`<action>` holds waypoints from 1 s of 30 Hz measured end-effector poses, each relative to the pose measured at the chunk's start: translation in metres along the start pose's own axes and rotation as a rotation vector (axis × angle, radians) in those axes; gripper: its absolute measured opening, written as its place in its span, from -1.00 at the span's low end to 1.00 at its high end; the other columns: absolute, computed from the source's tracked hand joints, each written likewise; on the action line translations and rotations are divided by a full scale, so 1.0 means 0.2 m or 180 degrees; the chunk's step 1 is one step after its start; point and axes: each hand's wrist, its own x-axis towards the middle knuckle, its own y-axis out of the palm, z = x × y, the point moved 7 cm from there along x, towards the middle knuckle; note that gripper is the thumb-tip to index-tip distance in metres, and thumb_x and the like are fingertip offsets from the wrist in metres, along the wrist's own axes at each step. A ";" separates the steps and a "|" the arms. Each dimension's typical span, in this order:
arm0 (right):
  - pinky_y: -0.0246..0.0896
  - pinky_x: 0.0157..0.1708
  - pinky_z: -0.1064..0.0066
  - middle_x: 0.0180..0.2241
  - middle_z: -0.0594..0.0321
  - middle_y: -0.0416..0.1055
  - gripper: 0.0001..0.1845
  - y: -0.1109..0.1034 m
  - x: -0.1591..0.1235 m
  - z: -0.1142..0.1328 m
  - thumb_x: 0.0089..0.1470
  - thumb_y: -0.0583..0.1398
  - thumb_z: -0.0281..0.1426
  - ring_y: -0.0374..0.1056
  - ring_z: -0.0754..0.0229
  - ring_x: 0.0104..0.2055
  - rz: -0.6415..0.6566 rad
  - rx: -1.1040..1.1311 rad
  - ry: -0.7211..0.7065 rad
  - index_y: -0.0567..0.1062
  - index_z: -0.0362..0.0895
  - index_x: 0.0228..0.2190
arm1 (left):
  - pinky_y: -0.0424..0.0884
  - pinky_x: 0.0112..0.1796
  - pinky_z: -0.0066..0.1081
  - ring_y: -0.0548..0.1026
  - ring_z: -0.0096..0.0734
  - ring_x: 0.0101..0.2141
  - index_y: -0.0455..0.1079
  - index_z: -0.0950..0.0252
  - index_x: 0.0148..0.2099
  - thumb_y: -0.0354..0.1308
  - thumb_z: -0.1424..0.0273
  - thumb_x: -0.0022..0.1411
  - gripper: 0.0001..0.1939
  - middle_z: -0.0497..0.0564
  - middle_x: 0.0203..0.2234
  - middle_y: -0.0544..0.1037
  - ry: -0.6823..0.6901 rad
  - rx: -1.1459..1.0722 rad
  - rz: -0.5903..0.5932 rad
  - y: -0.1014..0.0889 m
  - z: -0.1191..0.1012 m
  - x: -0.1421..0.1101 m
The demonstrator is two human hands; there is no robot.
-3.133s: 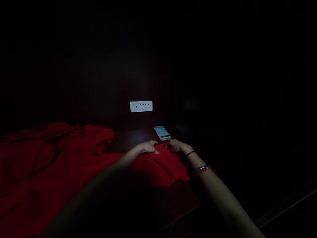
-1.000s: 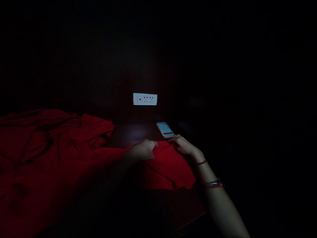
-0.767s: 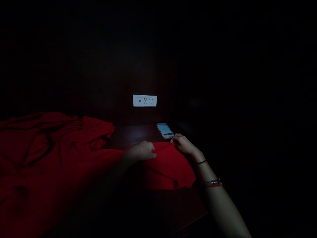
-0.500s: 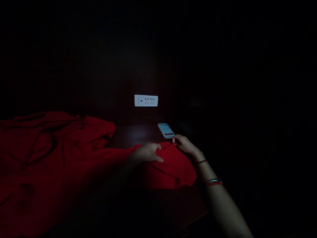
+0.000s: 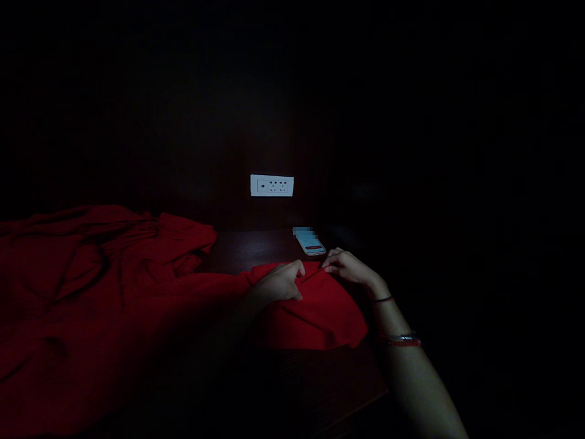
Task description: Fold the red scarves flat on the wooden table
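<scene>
The red cloth (image 5: 326,311) lies on the bench (image 5: 251,247), in front and left of the phone (image 5: 311,242). By the phone, the right hand's (image 5: 351,268) fingers pinch its edge, maybe to pull it tight. The left hand (image 5: 284,282) touches it; I can't tell if it grips.

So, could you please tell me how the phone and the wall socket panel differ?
The phone lies flat on the dark surface; the socket panel is mounted upright on the wall. The phone's screen is lit bluish, with a red bar; the panel is white with dark holes. Both are rectangular.
</scene>
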 end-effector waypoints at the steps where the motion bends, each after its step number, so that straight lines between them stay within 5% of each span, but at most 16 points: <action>1: 0.09 -0.25 0.37 -0.43 0.18 0.36 -0.87 -0.01 0.00 -0.01 -0.06 0.12 -0.50 0.21 0.21 -0.31 -0.0065 -0.0083 0.0023 0.48 -0.18 -0.44 | 0.25 -0.42 -0.49 0.35 -0.38 -0.34 0.23 0.25 -0.22 0.22 0.40 -0.27 -0.55 -0.05 -0.35 0.39 -0.0106 0.0082 0.0008 0.00 0.01 0.00; 5: 0.10 -0.26 0.38 -0.41 0.18 0.35 -0.86 -0.03 -0.01 -0.04 -0.06 0.10 -0.53 0.21 0.20 -0.30 -0.0315 -0.0211 0.0066 0.46 -0.17 -0.44 | 0.27 -0.31 -0.43 0.37 -0.27 -0.24 0.23 0.26 -0.12 0.22 0.28 -0.22 -0.47 0.04 -0.25 0.42 -0.0442 0.0390 -0.0086 -0.02 0.03 -0.01; 11: 0.12 -0.31 0.40 -0.45 0.19 0.32 -0.90 -0.04 -0.01 -0.09 -0.07 0.12 -0.52 0.21 0.22 -0.33 -0.0593 -0.0054 0.0084 0.45 -0.18 -0.49 | 0.25 -0.22 -0.45 0.38 -0.31 -0.22 0.38 0.28 -0.29 0.02 0.37 0.02 -0.81 0.05 -0.28 0.47 0.0013 0.0722 -0.0179 -0.03 -0.05 -0.01; 20: 0.14 -0.29 0.37 -0.41 0.13 0.27 -0.83 -0.02 -0.01 -0.15 -0.03 0.04 -0.55 0.19 0.23 -0.33 -0.0765 -0.0252 0.0365 0.43 -0.23 -0.50 | 0.26 -0.32 -0.45 0.41 -0.37 -0.33 0.35 0.32 -0.27 -0.06 0.38 0.12 -0.79 0.06 -0.39 0.48 -0.0219 0.0413 -0.0551 -0.04 0.00 0.02; 27: 0.00 -0.04 0.25 -0.10 0.11 0.25 -0.69 0.02 0.02 0.08 -0.01 0.07 -0.44 0.09 0.16 -0.02 -0.0321 0.0126 -0.0239 0.35 -0.14 -0.16 | 0.24 -0.32 -0.43 0.40 -0.38 -0.37 0.33 0.28 -0.30 -0.08 0.37 0.12 -0.81 0.03 -0.40 0.47 0.0082 0.0217 -0.0543 0.01 -0.02 0.04; 30: 0.01 -0.05 0.27 -0.12 0.14 0.29 -0.67 0.06 0.04 0.17 0.01 0.07 -0.38 0.15 0.17 -0.06 0.0050 0.0301 -0.0422 0.32 -0.11 -0.12 | 0.23 -0.31 -0.47 0.39 -0.42 -0.36 0.34 0.26 -0.31 -0.09 0.39 0.13 -0.81 -0.01 -0.38 0.47 0.0281 0.0042 -0.0559 0.01 -0.05 0.03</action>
